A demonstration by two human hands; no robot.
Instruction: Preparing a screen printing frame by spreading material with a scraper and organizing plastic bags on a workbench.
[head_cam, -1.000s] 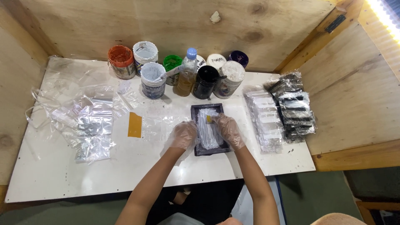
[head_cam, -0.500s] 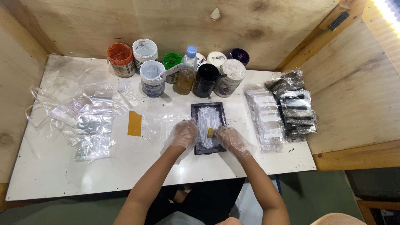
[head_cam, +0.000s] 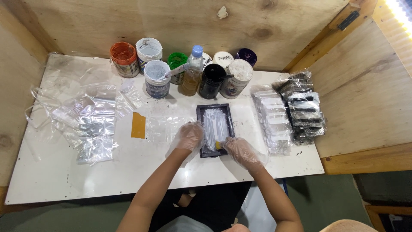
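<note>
Black tray [head_cam: 200, 112] holds a clear bagged strip [head_cam: 214, 124].

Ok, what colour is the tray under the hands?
Black tray, coated with white paste inside; the head view shows it best.

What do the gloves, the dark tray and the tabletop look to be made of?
Gloves on the left hand and right hand: thin clear plastic film, wrinkled and loose. Dark tray: probably rigid plastic, matte black rim. Tabletop: smooth white board, faintly glossy, probably laminate.
</note>
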